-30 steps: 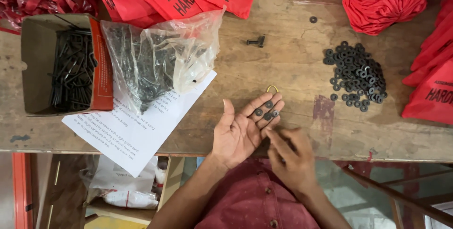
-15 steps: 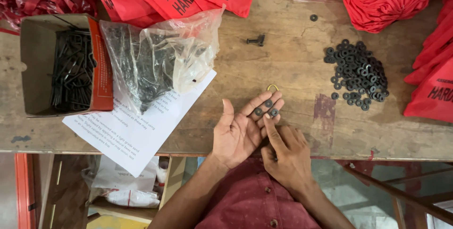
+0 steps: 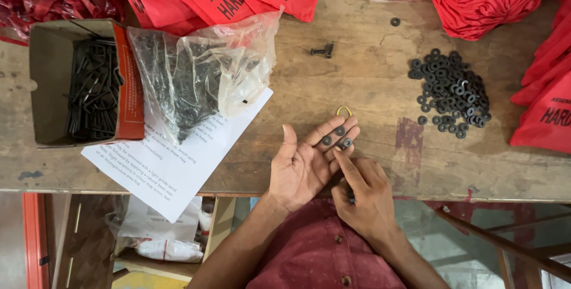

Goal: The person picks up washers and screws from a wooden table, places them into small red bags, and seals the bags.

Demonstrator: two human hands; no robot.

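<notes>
Black washers (image 3: 338, 136), a few, are laid on the upturned fingers of the left hand (image 3: 303, 161), which is held open and flat, palm up, at the near edge of the wooden workbench (image 3: 357, 80). The right hand (image 3: 364, 197) is loosely curled, nothing visibly gripped, forefinger extended. Since a second ago that forefinger has been brought from beside the palm onto the washers, so a counting or sorting of them is judged under way. Right of the left hand: washer pile (image 3: 449, 92). Left of it: printed sheet (image 3: 172, 158), clear bag (image 3: 196, 75), carton of black hardware (image 3: 83, 83).
</notes>
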